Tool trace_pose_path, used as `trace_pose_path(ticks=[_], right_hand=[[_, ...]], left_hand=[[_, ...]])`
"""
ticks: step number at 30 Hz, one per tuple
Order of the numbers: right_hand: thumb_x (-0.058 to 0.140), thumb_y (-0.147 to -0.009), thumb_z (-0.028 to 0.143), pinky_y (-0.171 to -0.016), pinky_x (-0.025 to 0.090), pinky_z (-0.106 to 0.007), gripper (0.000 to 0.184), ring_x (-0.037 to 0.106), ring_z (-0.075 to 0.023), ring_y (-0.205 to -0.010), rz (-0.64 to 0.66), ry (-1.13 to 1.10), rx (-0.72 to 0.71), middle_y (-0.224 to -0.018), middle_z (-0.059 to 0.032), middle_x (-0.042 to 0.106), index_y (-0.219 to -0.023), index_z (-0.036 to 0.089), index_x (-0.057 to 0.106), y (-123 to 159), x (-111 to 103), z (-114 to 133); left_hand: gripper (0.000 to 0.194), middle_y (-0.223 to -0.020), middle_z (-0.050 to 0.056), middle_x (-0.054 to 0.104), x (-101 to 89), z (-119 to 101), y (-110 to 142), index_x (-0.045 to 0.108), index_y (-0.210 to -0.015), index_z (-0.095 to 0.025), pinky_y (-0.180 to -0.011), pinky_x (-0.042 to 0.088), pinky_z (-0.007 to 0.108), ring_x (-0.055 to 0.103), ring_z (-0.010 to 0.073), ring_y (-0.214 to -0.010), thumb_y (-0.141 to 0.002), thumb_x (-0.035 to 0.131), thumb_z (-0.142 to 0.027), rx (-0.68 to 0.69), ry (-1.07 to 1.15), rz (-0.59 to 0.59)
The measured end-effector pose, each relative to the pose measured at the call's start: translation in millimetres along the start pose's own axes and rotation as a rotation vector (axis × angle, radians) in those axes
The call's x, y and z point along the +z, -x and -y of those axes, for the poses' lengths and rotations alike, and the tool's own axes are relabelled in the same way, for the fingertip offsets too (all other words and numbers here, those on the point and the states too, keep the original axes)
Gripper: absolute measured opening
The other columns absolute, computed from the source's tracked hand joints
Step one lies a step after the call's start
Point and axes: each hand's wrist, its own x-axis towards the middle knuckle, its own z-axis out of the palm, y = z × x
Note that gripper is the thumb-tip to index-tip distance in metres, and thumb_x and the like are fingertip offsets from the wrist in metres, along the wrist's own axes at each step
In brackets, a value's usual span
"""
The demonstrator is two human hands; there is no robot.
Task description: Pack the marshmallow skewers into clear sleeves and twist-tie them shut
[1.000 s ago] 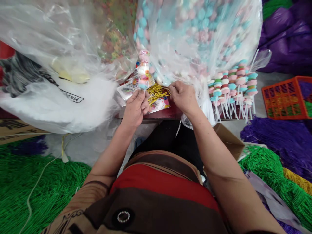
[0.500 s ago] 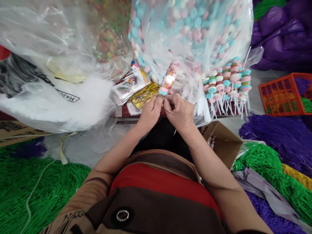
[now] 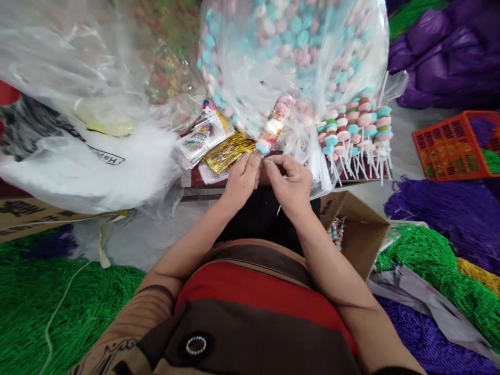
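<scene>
We have the wrapped candy up in front of the big bag of sweets, its top leaning away and to the right, its bottom end at our fingertips; our left hand pinches it there, thumb and fingers close together; our right hand sits just beside, thumb and forefinger brought narrow, though we cannot tell whether anything thin is caught between them; it looks to us like work on the wrapper's neck, mostly hidden by the fingers, under the lowest, blue sweet.

For that, we judge it best that the left hand grips only the gathered neck, snug against the blue sweet, so the stack cannot slide down; the right hand should do the turning, in small even twists and without tugging, since the film looks thin and could tear; squeezing the sweets would likely dent them, as they look soft.

The gold ties lie near the left hand on the table, beside the flat wrappers, handy for reaching; the unwrapped candy sticks lie to the right, well apart from both hands.
</scene>
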Motion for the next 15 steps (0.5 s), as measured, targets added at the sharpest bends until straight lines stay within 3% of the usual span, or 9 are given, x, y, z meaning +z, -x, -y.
trace_pose_path(ticks=[4, 8, 12, 15], right_hand=[[0.072, -0.089, 0.046, -0.075, 0.058, -0.034, 0.023, 0.068, -0.0162, -0.075, 0.029, -0.327, 0.162, -0.080, 0.0013, 0.074, -0.085, 0.024, 0.071, 1.9, -1.0, -5.5], [0.075, -0.085, 0.057, -0.067, 0.058, -0.033, 0.036, 0.065, -0.0159, -0.066, 0.095, -0.486, 0.283, -0.069, 0.0022, 0.068, -0.078, 0.023, 0.065, 3.4, -3.3, -9.6], [0.082, -0.075, 0.061, -0.081, 0.061, -0.035, 0.041, 0.071, -0.0191, -0.088, 0.189, -0.559, 0.278, -0.090, -0.0019, 0.076, -0.084, 0.025, 0.067, -0.1, -11.3, -16.5], [0.083, -0.071, 0.065, -0.090, 0.060, -0.040, 0.048, 0.071, -0.0231, -0.108, 0.365, -0.615, 0.258, -0.109, -0.0059, 0.078, -0.099, 0.027, 0.072, -2.9, -19.7, -21.9]], left_hand=[[0.049, -0.045, -0.012, 0.024, 5.9, -16.3, 4.6, 0.050, -0.068, -0.021, -0.039, 0.031, 0.020, 0.021, 0.0046, -0.035, -0.097, 0.056, -0.060, -0.187, 0.225, 0.109], [0.048, -0.041, -0.012, 0.019, 5.7, -27.0, 10.9, 0.049, -0.063, -0.019, -0.037, 0.029, 0.017, 0.018, 0.0039, -0.031, -0.102, 0.049, -0.046, -0.404, 0.363, 0.252], [0.053, -0.040, -0.011, 0.016, 1.2, -31.3, 15.2, 0.047, -0.056, -0.019, -0.034, 0.030, 0.017, 0.016, 0.0047, -0.029, -0.105, 0.038, -0.035, -0.595, 0.448, 0.397], [0.058, -0.040, -0.010, 0.015, 0.3, -34.6, 17.8, 0.045, -0.053, -0.019, -0.033, 0.032, 0.018, 0.015, 0.0056, -0.028, -0.107, 0.028, -0.030, -0.685, 0.494, 0.498]])
